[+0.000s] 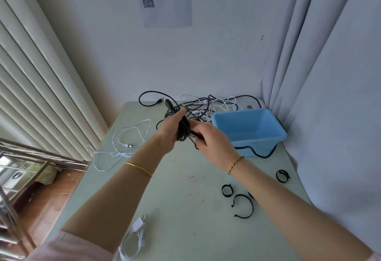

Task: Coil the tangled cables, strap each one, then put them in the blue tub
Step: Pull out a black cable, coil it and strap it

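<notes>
**Black coil in hand, straps lie near and to your right**

Your left hand (171, 131) is closed around a bundle of black cable (183, 130), held above the tabletop (175, 188) with its loops running roughly far to near. Your right hand (212, 139) sits just right of it, its fingers curled around a strand that comes off the bundle.

The coil looks close to finished, so strapping is probably the next step. The open strap (252, 206) lies near you on the right, beside your right forearm, so that hand has the shorter reach while the left keeps the loops together.

The blue tub (259, 144) stands just right of your right hand. The tangled cables (206, 106) wait at the far edge, and one black line trails past the tub's near wall.
</notes>
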